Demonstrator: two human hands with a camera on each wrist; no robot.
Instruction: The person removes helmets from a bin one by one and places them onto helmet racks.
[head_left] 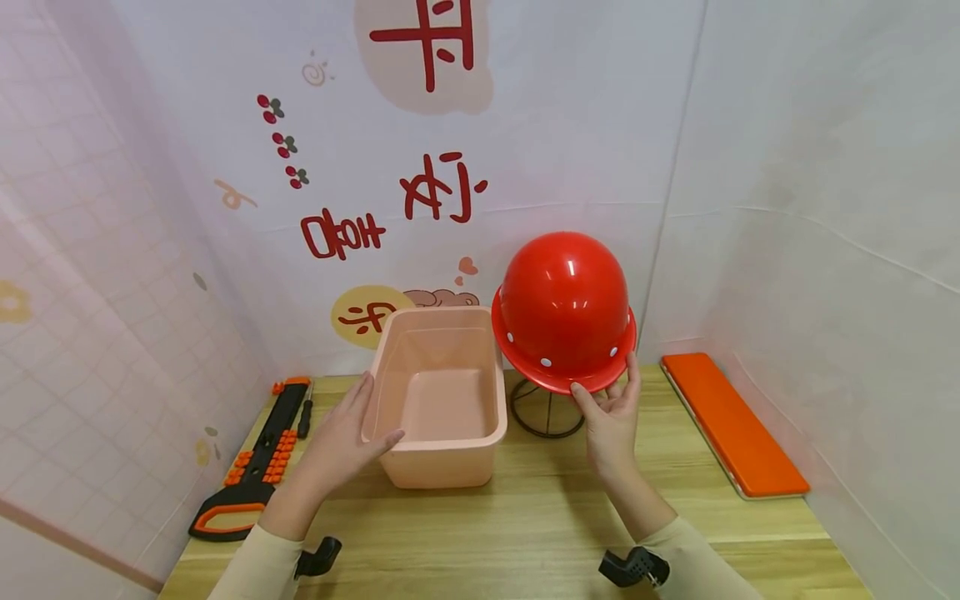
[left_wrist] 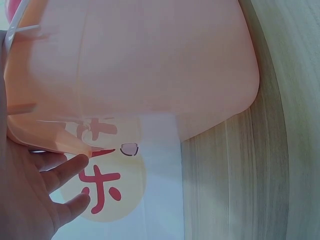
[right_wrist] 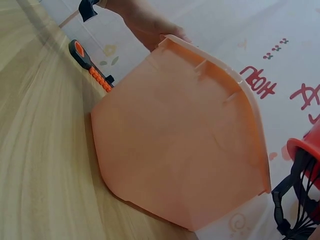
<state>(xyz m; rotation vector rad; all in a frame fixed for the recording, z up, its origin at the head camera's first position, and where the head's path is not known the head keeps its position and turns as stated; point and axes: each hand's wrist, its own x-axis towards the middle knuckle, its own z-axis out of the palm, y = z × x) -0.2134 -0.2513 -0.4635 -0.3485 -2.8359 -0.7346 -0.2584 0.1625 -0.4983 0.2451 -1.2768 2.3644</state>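
A red hard hat (head_left: 564,312) sits on a black wire stand (head_left: 547,414) at the back of the wooden table (head_left: 540,521). My right hand (head_left: 609,385) pinches its front brim from below, thumb on the near edge and fingers behind. The right wrist view shows only the hat's rim (right_wrist: 304,145) and its black straps. An empty pink plastic bin (head_left: 442,400) stands left of the hat. My left hand (head_left: 366,417) rests against the bin's left wall with straight fingers, thumb at the front corner. In the left wrist view the fingers (left_wrist: 67,170) lie under the bin's rim (left_wrist: 55,142).
An orange and black toy saw (head_left: 251,467) lies at the table's left edge, with a small dark-handled tool (head_left: 304,417) beside it. A flat orange board (head_left: 731,425) lies along the right edge. Cloth walls close in on three sides.
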